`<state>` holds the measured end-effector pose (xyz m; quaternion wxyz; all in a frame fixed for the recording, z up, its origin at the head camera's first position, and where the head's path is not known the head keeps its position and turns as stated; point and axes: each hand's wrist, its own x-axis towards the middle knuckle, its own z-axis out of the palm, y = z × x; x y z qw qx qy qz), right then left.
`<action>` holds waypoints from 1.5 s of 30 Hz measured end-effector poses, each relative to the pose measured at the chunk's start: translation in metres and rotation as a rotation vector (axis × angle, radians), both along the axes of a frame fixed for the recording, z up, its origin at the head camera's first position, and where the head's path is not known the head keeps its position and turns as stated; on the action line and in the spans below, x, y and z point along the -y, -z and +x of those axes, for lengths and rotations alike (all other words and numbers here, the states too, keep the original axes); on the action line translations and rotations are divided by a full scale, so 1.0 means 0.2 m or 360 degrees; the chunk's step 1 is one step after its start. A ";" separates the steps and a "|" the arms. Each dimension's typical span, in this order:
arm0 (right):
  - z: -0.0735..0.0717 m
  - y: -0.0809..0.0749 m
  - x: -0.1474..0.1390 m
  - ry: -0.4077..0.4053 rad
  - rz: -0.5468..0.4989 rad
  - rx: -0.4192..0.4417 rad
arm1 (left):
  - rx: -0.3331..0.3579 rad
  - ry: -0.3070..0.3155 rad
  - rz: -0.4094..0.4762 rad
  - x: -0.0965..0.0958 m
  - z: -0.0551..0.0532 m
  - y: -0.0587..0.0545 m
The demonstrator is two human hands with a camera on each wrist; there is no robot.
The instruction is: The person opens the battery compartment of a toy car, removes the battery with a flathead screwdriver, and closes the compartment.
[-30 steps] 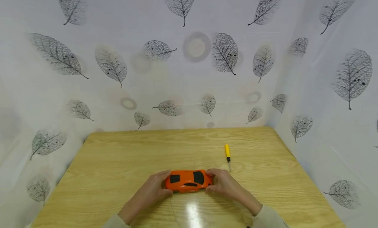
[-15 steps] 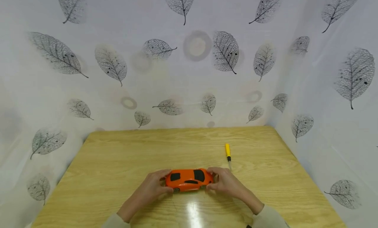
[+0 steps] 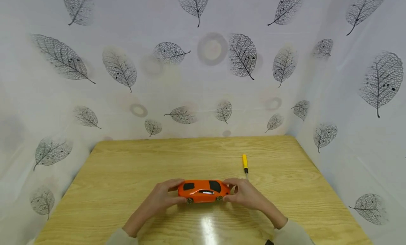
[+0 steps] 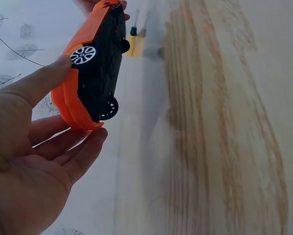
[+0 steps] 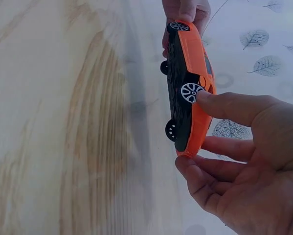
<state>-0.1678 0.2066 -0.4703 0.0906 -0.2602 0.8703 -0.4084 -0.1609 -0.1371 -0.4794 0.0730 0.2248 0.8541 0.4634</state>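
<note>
An orange toy car [image 3: 203,192] with black windows is held between both hands, its side with two wheels facing me in the head view. My left hand [image 3: 161,195] grips its rear end, thumb near the rear wheel [image 4: 82,55]. At the other end, my right hand [image 3: 244,194] pinches the front, with the thumb at the front wheel [image 5: 191,92]. Both wrist views show the car's black underside [image 4: 103,68] off the table. A screwdriver [image 3: 245,163] with a yellow handle lies behind the right hand, its shaft tip hidden in the head view.
The wood-grain table [image 3: 142,164] spreads around the hands. Behind it and along both sides hangs a white cloth [image 3: 190,83] printed with dark leaves. A bright glare spot shows on the table just in front of the car.
Both hands have raised the toy car slightly and tilted it, so its side and wheels show more in the head view. The screwdriver has stayed in place.
</note>
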 end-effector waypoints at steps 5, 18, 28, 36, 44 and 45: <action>0.00 -0.01 -0.02 -0.0003 -0.0067 0.0073 | 0.0034 -0.0007 0.0090 0.01 0.00 -0.02; 0.01 -0.08 -0.02 -0.0001 -0.0156 0.0197 | 0.0085 -0.0081 0.0115 0.00 -0.01 -0.09; 0.01 -0.11 -0.03 -0.0004 -0.0276 0.0279 | 0.0111 -0.0187 0.0086 -0.01 -0.01 -0.13; 0.02 -0.15 -0.02 0.0045 -0.0340 0.0332 | 0.0087 -0.0228 0.0138 -0.03 0.00 -0.16; 0.04 -0.16 -0.01 0.0104 -0.0374 0.0320 | 0.0080 -0.0300 0.0204 -0.04 0.00 -0.19; 0.04 -0.16 -0.01 0.0113 -0.0378 0.0320 | 0.0076 -0.0303 0.0222 -0.04 0.00 -0.20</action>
